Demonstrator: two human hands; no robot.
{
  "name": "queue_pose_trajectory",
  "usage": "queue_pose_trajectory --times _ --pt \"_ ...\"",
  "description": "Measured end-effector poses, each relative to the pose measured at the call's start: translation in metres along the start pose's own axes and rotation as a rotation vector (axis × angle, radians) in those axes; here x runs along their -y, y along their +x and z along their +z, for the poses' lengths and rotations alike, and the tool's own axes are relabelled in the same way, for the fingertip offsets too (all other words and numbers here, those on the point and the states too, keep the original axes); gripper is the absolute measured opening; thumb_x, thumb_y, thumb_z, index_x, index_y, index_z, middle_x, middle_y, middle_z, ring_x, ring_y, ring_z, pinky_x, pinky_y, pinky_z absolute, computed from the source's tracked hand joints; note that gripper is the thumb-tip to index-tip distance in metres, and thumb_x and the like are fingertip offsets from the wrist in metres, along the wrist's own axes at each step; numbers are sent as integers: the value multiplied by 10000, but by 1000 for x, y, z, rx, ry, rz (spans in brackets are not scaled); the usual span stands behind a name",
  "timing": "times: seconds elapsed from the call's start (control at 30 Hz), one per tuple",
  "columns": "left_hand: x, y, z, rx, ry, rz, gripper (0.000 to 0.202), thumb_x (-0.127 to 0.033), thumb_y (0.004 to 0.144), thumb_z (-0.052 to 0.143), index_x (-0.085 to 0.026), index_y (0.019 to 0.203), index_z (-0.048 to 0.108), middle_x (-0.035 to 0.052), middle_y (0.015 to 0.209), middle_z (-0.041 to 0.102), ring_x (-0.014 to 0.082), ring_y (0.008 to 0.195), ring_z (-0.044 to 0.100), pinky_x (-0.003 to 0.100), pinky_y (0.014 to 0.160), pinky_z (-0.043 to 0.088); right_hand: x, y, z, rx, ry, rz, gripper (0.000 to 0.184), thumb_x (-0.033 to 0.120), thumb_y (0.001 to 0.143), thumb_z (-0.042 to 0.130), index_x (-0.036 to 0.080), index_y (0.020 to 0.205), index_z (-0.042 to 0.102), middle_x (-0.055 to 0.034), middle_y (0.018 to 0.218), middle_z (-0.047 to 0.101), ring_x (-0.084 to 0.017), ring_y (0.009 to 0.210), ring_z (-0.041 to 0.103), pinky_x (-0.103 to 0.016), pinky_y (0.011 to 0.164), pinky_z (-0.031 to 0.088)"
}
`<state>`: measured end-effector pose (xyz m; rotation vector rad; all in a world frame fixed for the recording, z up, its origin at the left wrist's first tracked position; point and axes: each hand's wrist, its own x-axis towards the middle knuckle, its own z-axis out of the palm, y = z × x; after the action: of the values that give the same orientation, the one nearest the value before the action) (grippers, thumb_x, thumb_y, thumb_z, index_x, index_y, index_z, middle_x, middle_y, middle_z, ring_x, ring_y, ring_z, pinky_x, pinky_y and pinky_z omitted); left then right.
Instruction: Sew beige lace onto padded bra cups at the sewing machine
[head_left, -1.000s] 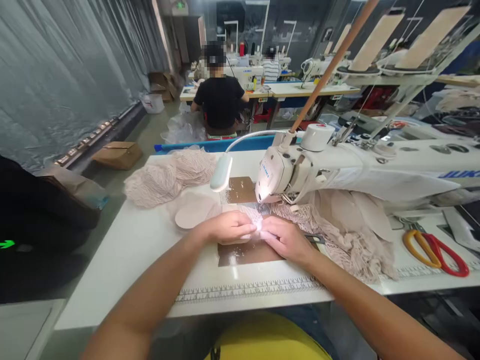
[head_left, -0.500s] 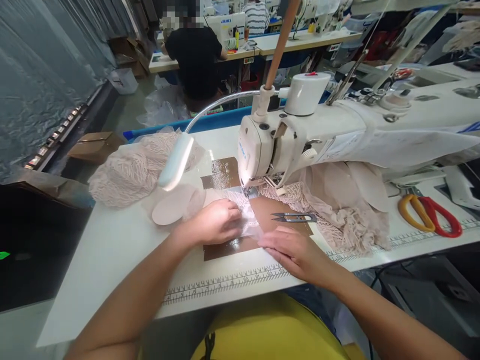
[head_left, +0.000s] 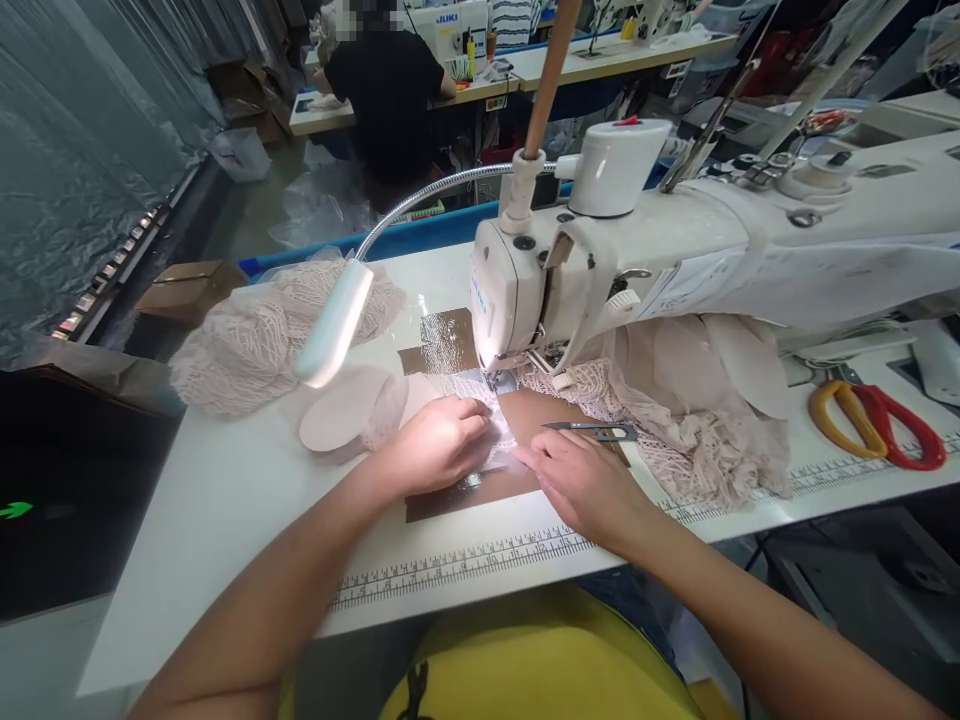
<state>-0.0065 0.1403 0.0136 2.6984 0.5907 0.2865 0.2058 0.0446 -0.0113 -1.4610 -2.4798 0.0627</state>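
Pale lace fabric [head_left: 501, 432] lies under the needle area of the white sewing machine [head_left: 510, 290], lit brightly. On its left side my left hand [head_left: 442, 442] presses down with fingers curled together on the cloth. My right hand [head_left: 581, 485] pinches the near right edge of the fabric between thumb and fingers. Just beyond the right knuckles are dark thread snips [head_left: 616, 433], partly covered by that hand. They rest on a brown plate [head_left: 525, 412]. Smooth cup-shaped pieces [head_left: 337, 410] joined to the cloth spread out left of my left hand.
A heap of beige lace [head_left: 240, 340] sits at the table's back left, below a bendable lamp [head_left: 335, 325]. More gathered lace [head_left: 705, 450] lies right, beside scissors [head_left: 877, 425] with yellow and red handles. A printed ruler [head_left: 465, 568] follows the front edge. Another person [head_left: 386, 110] sits ahead.
My right hand has moved forward along the fabric and now overlaps the snips. My left hand has shifted slightly to the right. The view has tilted a little.
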Motion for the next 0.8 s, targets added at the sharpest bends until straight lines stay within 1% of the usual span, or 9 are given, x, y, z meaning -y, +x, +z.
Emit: queue_pose_trajectory --times 0.1,0.27,0.43,0.6,0.73,0.8 --pt "-1 1 5 -4 93 -29 307 -275 931 447 -120 1149 596 151 1186 596 258 1034 573 393 879 478 2 -3 3 -16 -30 -10 320 68 826 447 164 1076 621 -50 821 573 -184 754 461 -298 680 323" --pt "-2 2 11 21 212 -83 374 -290 924 448 -119 1238 557 127 1340 521 259 976 552 412 876 465 2 -3 6 -32 -25 8 299 57 827 432 171 1030 620 -48 817 575 -182 756 461 -299 691 317" --pt "0 2 13 56 221 -101 439 -334 925 438 -118 1299 514 125 1386 480 263 965 522 425 875 439 2 0 6 -48 10 23 267 68 842 420 173 988 616 -50 807 576 -182 756 478 -297 681 315" --pt "5 5 11 81 215 -110 459 -352 923 435 -127 1317 505 132 1385 480 269 966 512 426 868 418 1 2 6 -49 7 23 272 77 853 412 174 1008 614 -50 796 572 -183 748 477 -298 671 311" --pt "5 5 7 69 207 -120 466 -359 926 422 -130 1324 496 127 1386 480 270 981 506 422 866 413 0 3 6 -43 5 6 283 74 857 394 180 990 620 -48 781 569 -187 723 466 -304 647 303" --pt "3 4 5 53 200 -116 468 -364 921 425 -129 1320 497 123 1382 485 264 983 506 411 870 413 -1 2 6 -63 11 -12 296 67 851 388 184 994 619 -45 774 567 -188 714 469 -303 636 308"
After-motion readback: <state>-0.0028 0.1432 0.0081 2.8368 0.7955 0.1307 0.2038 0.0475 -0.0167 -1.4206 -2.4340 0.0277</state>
